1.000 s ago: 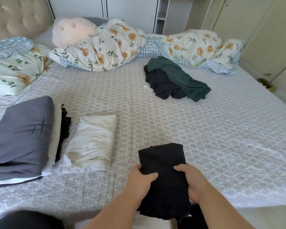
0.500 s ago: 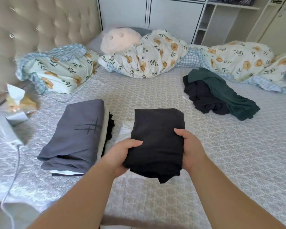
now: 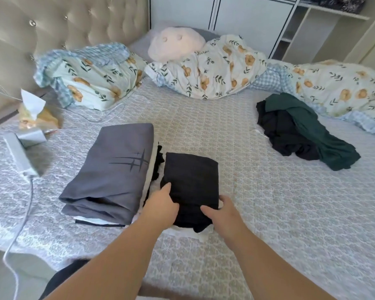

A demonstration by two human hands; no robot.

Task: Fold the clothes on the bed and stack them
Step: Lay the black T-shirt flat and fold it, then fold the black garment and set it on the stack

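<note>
A folded black garment (image 3: 192,182) lies on top of a folded white garment (image 3: 182,233), whose edge shows under it. My left hand (image 3: 160,206) grips its near left edge and my right hand (image 3: 221,213) its near right edge. To the left stands a stack topped by a folded grey garment (image 3: 113,172) with a dark line logo, with white and black layers beneath. An unfolded heap of a black garment (image 3: 284,131) and a dark green garment (image 3: 316,128) lies at the right of the bed (image 3: 290,213).
A floral duvet (image 3: 214,68) and floral pillow (image 3: 91,74) line the far side, with a pale plush cushion (image 3: 175,43). At left are a tissue pack (image 3: 34,111), a white charger (image 3: 20,156) and its cable (image 3: 20,230). The tufted headboard (image 3: 52,24) stands at left.
The black garment went from the near bed edge, was carried left in both hands, and now rests on the white folded garment beside the grey stack. My view shifted left.
</note>
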